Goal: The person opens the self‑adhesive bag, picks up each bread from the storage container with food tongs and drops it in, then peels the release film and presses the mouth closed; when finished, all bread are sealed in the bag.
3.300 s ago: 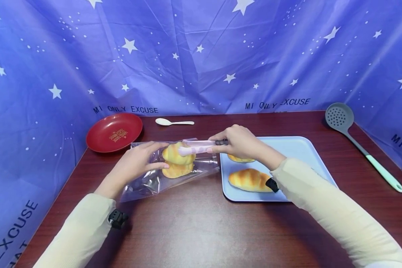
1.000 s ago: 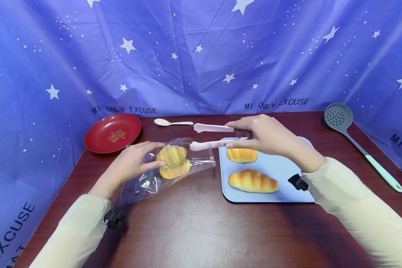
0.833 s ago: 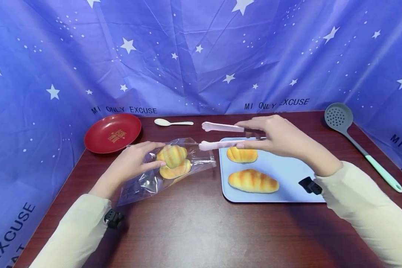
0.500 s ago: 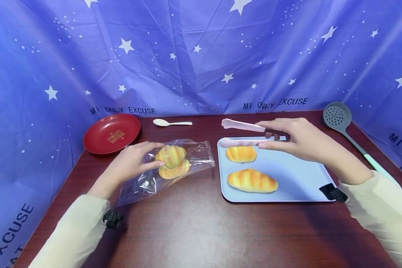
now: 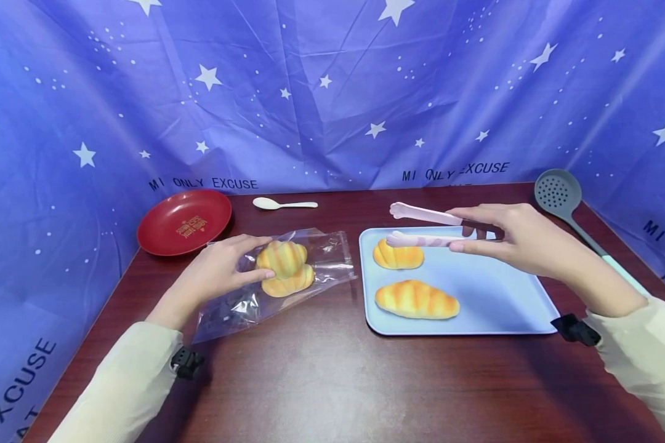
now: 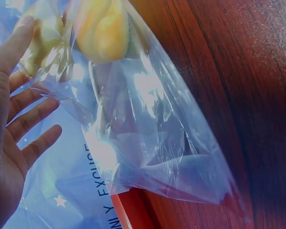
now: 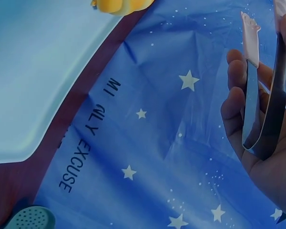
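Note:
My left hand (image 5: 213, 271) holds a clear plastic bag (image 5: 332, 249), with thumb and fingers on either side of the bread inside. Two bread rolls show through the film: a ridged one (image 5: 281, 257) lies partly over a flatter one (image 5: 288, 284). In my right hand (image 5: 523, 237) is a pair of tongs (image 5: 429, 240) with pink paw-shaped tips, spread apart with nothing between them. They hover over the far edge of a light blue tray (image 5: 493, 295). On its left side lie a smaller roll (image 5: 407, 258), partly behind the lower tip, and a longer roll (image 5: 417, 301).
A red plate (image 5: 172, 231) sits at the back left and a white spoon (image 5: 282, 203) at the back edge. To the right of the tray lies a grey skimmer (image 5: 557, 191) with a green handle. Starry blue cloth (image 5: 332, 92) hangs behind the table.
The tongs have left the bread in the bag, spread, and travelled right with my right hand to above the tray. My left hand stays at the bag.

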A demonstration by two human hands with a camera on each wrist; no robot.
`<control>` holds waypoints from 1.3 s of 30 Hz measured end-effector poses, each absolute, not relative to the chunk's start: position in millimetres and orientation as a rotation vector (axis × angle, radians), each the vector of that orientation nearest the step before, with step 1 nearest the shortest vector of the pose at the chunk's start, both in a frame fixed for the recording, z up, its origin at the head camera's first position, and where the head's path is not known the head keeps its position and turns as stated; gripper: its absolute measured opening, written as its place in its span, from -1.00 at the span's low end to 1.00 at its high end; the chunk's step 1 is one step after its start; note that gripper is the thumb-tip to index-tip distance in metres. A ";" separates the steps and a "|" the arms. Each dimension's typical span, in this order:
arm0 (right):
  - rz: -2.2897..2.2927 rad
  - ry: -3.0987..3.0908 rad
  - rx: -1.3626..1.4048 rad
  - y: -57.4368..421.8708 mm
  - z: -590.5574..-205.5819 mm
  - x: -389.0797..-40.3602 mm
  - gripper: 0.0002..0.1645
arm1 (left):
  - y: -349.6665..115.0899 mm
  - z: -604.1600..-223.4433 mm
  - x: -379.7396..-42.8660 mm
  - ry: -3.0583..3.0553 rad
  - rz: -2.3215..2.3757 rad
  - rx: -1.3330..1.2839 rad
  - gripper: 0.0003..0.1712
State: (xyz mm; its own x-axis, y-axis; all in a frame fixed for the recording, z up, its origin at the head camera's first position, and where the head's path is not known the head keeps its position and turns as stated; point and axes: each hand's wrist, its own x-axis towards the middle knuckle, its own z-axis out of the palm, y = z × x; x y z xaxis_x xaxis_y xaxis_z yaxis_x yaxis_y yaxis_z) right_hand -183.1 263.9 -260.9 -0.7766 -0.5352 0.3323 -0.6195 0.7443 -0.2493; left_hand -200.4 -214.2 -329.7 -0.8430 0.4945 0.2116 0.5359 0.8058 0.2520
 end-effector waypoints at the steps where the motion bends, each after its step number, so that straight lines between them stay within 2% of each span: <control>1: 0.516 -2.703 0.905 264.9 -261.7 -183.0 -0.41 | -214.2 -329.4 -200.2 -2.856 -0.456 -0.820 -0.19; 23: 0.452 -2.726 0.872 286.7 -272.6 -179.4 -0.37 | -210.8 -327.8 -204.0 -2.823 -0.456 -0.864 -0.23; 39: 0.461 -2.813 0.893 318.0 -303.6 -158.7 -0.37 | -211.9 -328.9 -202.8 -2.848 -0.471 -0.856 -0.22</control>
